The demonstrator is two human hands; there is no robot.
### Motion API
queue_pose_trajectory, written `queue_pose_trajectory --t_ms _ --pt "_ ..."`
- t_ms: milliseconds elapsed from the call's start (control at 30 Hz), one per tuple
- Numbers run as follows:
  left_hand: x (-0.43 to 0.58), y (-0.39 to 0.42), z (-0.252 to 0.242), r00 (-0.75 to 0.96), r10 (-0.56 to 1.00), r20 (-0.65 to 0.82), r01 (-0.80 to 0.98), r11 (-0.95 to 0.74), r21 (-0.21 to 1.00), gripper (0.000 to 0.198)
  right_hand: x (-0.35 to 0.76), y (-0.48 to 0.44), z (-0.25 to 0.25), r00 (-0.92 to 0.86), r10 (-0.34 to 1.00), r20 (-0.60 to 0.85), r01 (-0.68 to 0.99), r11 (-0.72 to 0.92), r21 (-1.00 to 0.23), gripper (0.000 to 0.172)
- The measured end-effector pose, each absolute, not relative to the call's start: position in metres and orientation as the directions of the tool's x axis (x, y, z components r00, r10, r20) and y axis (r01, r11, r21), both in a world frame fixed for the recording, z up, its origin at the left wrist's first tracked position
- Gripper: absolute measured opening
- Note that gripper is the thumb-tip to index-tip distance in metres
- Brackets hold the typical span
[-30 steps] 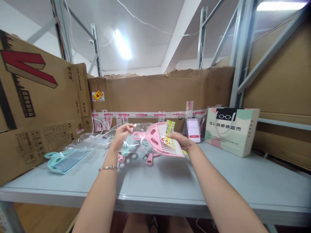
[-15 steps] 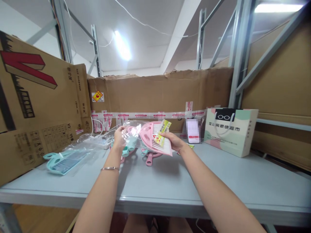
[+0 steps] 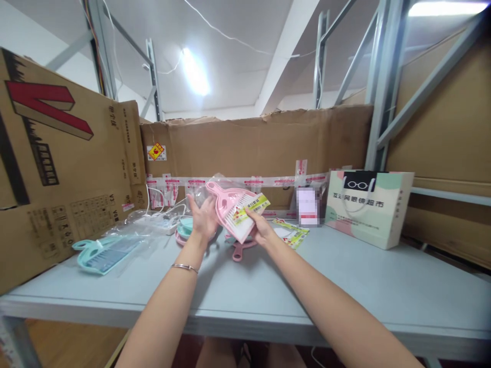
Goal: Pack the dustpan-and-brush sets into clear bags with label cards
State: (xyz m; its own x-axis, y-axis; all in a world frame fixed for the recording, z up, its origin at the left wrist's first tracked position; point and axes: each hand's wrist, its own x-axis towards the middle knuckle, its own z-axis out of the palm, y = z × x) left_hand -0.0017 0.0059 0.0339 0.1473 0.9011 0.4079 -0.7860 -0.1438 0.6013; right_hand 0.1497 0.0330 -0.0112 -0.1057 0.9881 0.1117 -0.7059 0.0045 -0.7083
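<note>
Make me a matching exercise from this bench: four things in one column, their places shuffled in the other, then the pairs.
1 pink dustpan
2 teal dustpan
3 paper bag
4 leaflet

A standing on the table, at the right
B held between left hand and right hand
C flat on the table beside the right hand
D lying at the left, in clear plastic

Pairs: 1-B, 2-D, 3-A, 4-C

Pink dustpan (image 3: 227, 200), yellow-green label (image 3: 251, 207)
</note>
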Motion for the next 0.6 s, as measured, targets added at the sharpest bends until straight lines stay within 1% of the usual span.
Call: queue_pose_trajectory --t_ms 33,100,167,233,300,367,433,500,600 --pt "0.006 0.007 0.03 0.136 0.904 0.405 -0.764 -0.165 0.624 0.082 0.143 0.033 -0.014 -0.061 0.995 0.083 -0.726 0.013 -0.687 0.014" --pt "0.019 0.009 0.022 0.159 0.92 0.359 -0.681 -0.162 0.714 0.069 0.136 0.032 -0.017 0.011 0.998 0.056 -0.758 0.045 -0.651 0.013" --pt "0.028 0.011 0.014 0.215 0.944 0.249 -0.544 -0.096 0.834 0.051 0.136 0.033 -0.019 0.075 0.995 0.06 -0.775 0.096 -0.624 0.014" --pt "0.033 0.011 0.007 0.193 0.972 0.137 -0.394 -0.05 0.918 0.043 0.138 0.034 -0.02 0.103 0.992 0.067 -0.773 0.122 -0.622 0.016" --pt "0.033 0.012 0.003 0.083 0.989 0.12 -0.316 -0.088 0.945 0.042 0.141 0.035 -0.021 0.078 0.995 0.064 -0.756 0.101 -0.647 0.016" --pt "0.031 0.015 0.0 0.018 0.988 0.155 -0.314 -0.141 0.939 0.044 0.143 0.037 -0.022 0.041 0.997 0.061 -0.728 0.071 -0.682 0.017" --pt "0.027 0.018 -0.001 0.062 0.986 0.152 -0.32 -0.124 0.939 0.043 0.146 0.041 -0.024 0.047 0.998 0.042 -0.693 0.063 -0.718 0.017" --pt "0.023 0.021 -0.002 0.111 0.988 0.106 -0.271 -0.072 0.96 0.039 0.152 0.045 -0.025 0.117 0.993 -0.008 -0.657 0.071 -0.751 0.019" --pt "0.017 0.024 -0.001 0.099 0.993 0.057 -0.198 -0.036 0.979 0.032 0.166 0.049 -0.023 0.242 0.962 -0.125 -0.582 0.041 -0.812 0.022"
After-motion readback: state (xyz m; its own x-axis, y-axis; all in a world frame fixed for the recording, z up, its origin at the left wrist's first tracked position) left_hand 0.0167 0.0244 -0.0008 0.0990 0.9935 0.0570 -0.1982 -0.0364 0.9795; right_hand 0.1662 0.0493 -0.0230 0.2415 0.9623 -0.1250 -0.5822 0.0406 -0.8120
